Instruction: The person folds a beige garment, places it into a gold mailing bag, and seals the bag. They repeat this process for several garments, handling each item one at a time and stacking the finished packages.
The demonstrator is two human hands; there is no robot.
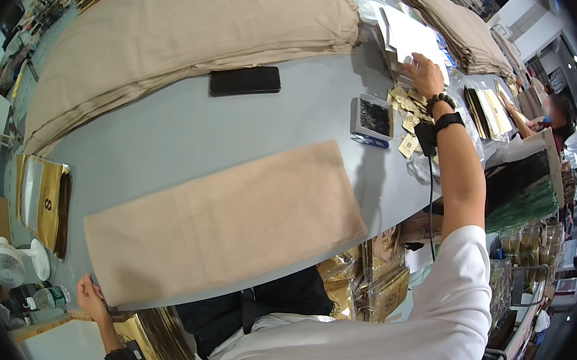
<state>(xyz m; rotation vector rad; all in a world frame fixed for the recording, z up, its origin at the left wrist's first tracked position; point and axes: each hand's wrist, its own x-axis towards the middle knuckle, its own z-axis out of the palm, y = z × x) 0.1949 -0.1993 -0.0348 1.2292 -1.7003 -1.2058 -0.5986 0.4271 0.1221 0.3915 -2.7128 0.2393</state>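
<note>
A folded beige cloth lies flat in front of me, along the table's near edge. By its near left corner is my left hand, fingers loosely curled at the table edge; whether it grips anything is unclear. My right hand reaches to the far right, its fingers apart and touching a stack of white sheets. Below that hand are scattered tan hang tags. Beside the tags stands a small grey box with dark contents, and blue thread snips lie against its near side.
A large pile of beige cloth covers the table's far side, with a black phone before it. Gold packaging bags lie at left, near a white fan and a plastic bottle. Another person sits at right.
</note>
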